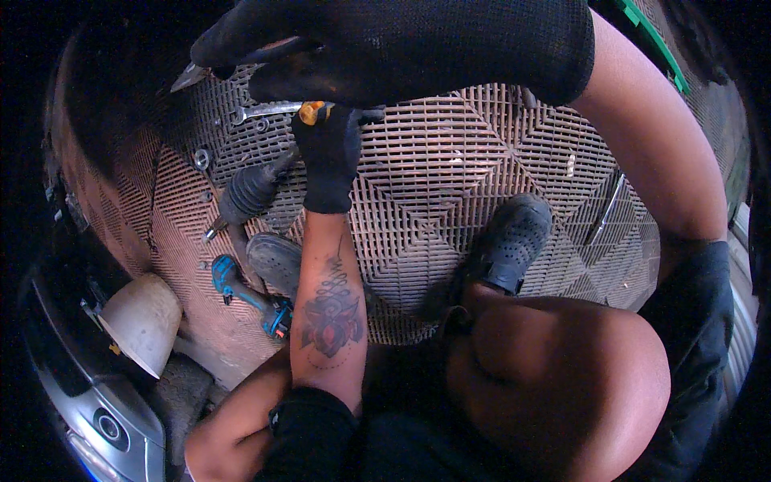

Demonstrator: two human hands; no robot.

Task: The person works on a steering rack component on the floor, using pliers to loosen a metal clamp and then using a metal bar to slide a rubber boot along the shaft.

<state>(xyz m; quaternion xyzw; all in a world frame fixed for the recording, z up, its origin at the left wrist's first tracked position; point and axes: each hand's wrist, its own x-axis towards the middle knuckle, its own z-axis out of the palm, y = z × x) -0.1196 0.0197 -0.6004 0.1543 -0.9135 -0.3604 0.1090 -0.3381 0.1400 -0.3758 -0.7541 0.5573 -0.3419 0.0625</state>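
Gloves cover both hands. Left hand (329, 157), in a black knit glove, reaches forward over the grid floor (450, 177); its fingers are curled shut around a tool with an orange-and-yellow handle (313, 111), of which only the butt shows above the fist. What kind of tool it is cannot be told, since the working end is hidden. Right hand (385, 44) is close under the camera, large and blurred, fingers bent and pressed together over a small grey metal piece (190, 76) that pokes out at its left; whether it truly grips that piece I cannot tell.

Just beside the left hand, to its left, lies a drive shaft with a ribbed black rubber boot (249, 193), its steel end pointing toward the lower left. A spanner (269, 108) lies on the floor above it, with a washer (201, 158) near. A blue cordless driver (241, 289) lies beside the left shoe (277, 261); the right shoe (510, 241) is well apart from it.

By my judgement the shaft is heavy and stiff, likely greasy, and the boot soft and easy to tear. It is best taken by the bare steel on either side of the boot. The handled tool looks light and grippy.
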